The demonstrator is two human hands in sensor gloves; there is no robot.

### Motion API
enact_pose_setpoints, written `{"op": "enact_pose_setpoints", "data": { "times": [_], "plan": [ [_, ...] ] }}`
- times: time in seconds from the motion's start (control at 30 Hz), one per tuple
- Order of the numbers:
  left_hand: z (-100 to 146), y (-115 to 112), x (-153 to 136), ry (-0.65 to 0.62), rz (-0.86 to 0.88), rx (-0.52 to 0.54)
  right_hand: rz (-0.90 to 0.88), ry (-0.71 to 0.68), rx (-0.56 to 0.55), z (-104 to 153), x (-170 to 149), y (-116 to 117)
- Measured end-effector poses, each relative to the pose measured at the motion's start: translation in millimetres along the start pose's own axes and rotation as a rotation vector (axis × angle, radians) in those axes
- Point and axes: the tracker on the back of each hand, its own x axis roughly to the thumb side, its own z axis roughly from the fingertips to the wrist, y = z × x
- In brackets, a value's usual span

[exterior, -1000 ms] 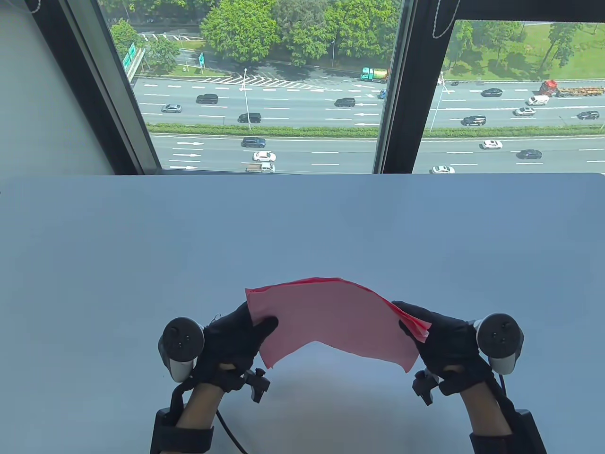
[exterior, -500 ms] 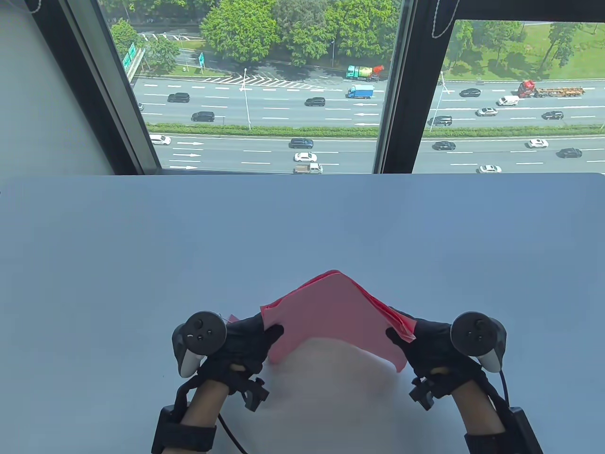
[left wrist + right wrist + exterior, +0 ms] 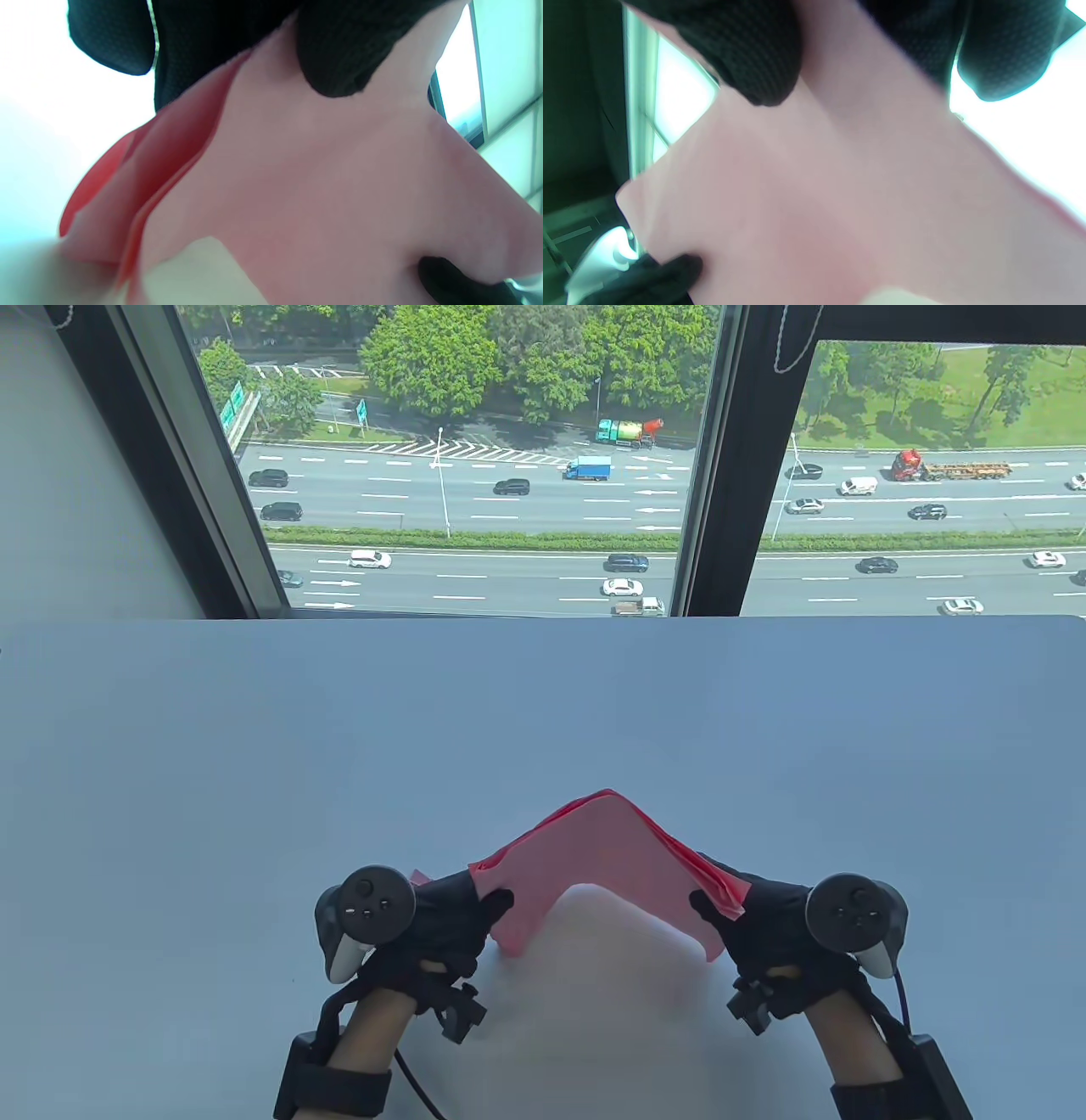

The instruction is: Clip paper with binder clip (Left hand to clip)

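A small stack of pink paper sheets [image 3: 607,853] is held above the table between both hands and bows up into a peaked arch. My left hand [image 3: 475,903] pinches its left edge, thumb on top. My right hand [image 3: 717,903] pinches its right edge, where the sheets fan apart a little. In the left wrist view the paper [image 3: 322,186] fills the frame under my thumb [image 3: 335,63]. In the right wrist view the paper [image 3: 818,203] lies under my thumb [image 3: 755,55]. No binder clip shows in any view.
The pale blue table [image 3: 254,763] runs to a far edge below a large window [image 3: 475,475] over a highway. A dark window post [image 3: 721,458] stands behind the table's middle.
Both hands have moved toward each other. The paper went from a shallow curve to a tall, sharp arch. Both hands kept their hold.
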Motion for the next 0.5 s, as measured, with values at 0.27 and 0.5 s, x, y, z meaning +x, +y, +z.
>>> {"op": "enact_pose_setpoints", "data": {
  "times": [0.27, 0.5],
  "plan": [
    [0.5, -2.5, 4.9, -0.043, -0.007, 0.039, 0.022, 0.003, -0.003, -0.2, 0.5, 4.7],
    [-0.9, -4.4, 2.4, -0.030, 0.058, 0.033, 0.051, -0.004, -0.064, 0.2, 3.8, 2.5]
  ]
}}
